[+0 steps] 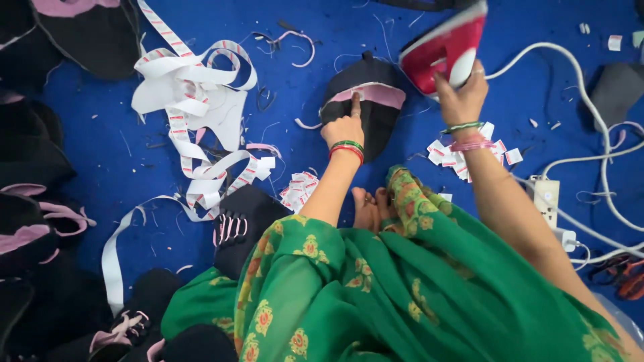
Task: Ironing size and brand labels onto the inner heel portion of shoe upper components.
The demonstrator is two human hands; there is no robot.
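A black fabric piece with a pink band [367, 94] lies on the blue floor cloth [302, 74]. My left hand [345, 126] presses its index finger onto the pink band, other fingers curled. My right hand [463, 94] grips a red and white clothes iron [444, 47], lifted and tilted just right of the fabric piece. Bangles sit on both wrists.
White ribbon with red marks [191, 100] is tangled at the left. Small cut labels [463, 157] lie by my right wrist. White cables and a power strip [547, 198] run at the right. Black and pink fabric pieces [33, 221] are piled at the left. Scissors [620, 275] lie far right.
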